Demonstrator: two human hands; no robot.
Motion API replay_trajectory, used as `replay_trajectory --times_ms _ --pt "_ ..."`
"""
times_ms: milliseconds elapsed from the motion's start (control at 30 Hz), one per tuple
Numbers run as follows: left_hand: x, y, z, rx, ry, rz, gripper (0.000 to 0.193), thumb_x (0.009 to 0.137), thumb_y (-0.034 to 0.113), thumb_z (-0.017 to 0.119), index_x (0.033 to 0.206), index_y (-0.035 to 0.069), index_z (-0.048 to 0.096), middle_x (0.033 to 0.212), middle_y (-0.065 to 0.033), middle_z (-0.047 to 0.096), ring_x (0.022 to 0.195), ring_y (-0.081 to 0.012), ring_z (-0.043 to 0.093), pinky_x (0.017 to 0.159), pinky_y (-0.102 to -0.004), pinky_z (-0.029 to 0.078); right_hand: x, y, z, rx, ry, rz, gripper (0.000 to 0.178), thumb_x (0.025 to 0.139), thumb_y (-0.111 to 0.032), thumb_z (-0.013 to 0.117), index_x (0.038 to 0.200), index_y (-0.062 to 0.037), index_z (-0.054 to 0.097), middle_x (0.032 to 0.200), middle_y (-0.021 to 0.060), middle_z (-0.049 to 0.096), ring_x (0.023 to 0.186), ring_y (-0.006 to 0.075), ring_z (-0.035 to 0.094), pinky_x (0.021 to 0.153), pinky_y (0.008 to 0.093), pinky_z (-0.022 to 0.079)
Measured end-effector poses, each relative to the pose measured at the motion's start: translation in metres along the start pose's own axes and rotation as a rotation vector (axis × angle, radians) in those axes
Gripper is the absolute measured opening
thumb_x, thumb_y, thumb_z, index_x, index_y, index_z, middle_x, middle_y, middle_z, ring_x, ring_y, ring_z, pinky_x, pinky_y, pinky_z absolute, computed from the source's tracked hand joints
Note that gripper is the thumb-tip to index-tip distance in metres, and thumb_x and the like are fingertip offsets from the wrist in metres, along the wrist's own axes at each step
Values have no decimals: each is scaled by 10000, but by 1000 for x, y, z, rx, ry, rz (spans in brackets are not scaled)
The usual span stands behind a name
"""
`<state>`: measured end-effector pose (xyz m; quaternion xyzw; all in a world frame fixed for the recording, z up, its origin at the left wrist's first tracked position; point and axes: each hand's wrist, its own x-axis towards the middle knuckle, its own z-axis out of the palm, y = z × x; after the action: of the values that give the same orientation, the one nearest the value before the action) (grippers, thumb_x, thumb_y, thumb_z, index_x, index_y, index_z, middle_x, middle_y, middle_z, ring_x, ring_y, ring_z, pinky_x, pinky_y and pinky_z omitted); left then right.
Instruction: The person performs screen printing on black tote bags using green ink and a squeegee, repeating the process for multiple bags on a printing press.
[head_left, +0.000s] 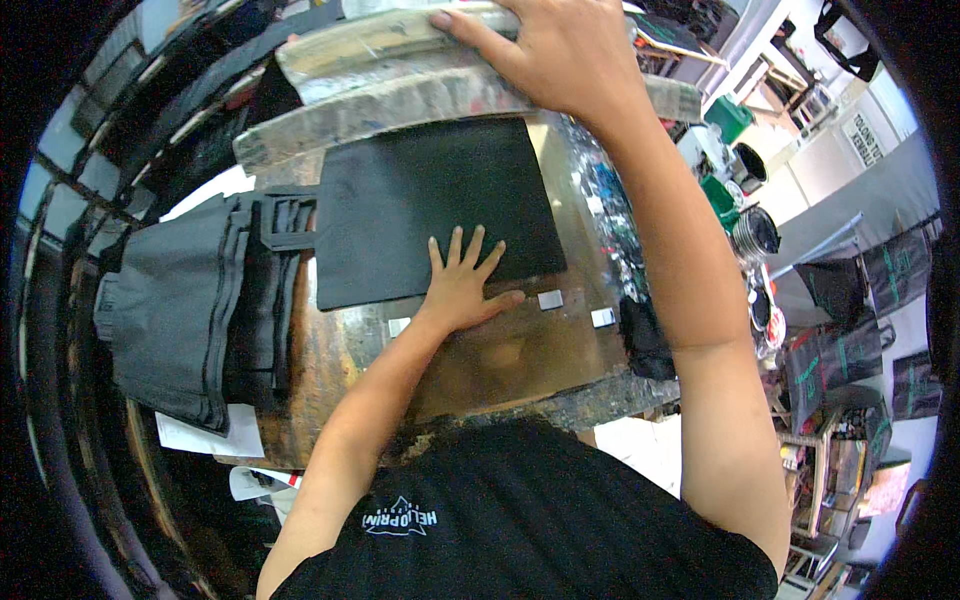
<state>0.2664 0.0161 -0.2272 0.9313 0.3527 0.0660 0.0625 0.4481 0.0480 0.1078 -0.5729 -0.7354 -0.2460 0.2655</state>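
Observation:
A flat black fabric bag (430, 200) lies on the brown worktable board (490, 350), its handle loop pointing left. My left hand (465, 290) rests on the bag's near edge, fingers spread flat and holding nothing. At the far side, a paint-stained frame (400, 115), like a screen-printing frame, stands tilted up beyond the bag. My right hand (575, 55) is closed over the frame's upper bar, thumb on the near side; the other fingers are mostly cut off by the picture's top edge. Small white tabs (550, 300) sit on the board near the bag's near edge.
A pile of black bags (180, 290) lies at the table's left over white paper (215, 430). Dried paint crusts the right side of the board, with a black cloth (648, 340) there. Cans (755, 235) and a green container (728, 118) stand farther right; printed black bags (900, 270) hang beyond.

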Motion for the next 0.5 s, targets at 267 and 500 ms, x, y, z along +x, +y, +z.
replay_trajectory --times_ms 267,500 --pt "14 58 14 -63 93 14 1119 816 941 458 1631 176 421 1727 -233 229 1587 -516 133 1187 -783 -14 5 7 10 -19 33 6 770 1063 -708 336 973 -45 718 741 79 662 744 201 653 1094 628 411" --pt "18 79 20 -98 110 0 1137 809 939 467 1625 149 428 1723 -240 230 1577 -532 144 1180 -793 -6 7 6 6 112 -8 -6 774 1064 -713 323 928 -58 711 738 73 665 740 215 667 1118 650 387"
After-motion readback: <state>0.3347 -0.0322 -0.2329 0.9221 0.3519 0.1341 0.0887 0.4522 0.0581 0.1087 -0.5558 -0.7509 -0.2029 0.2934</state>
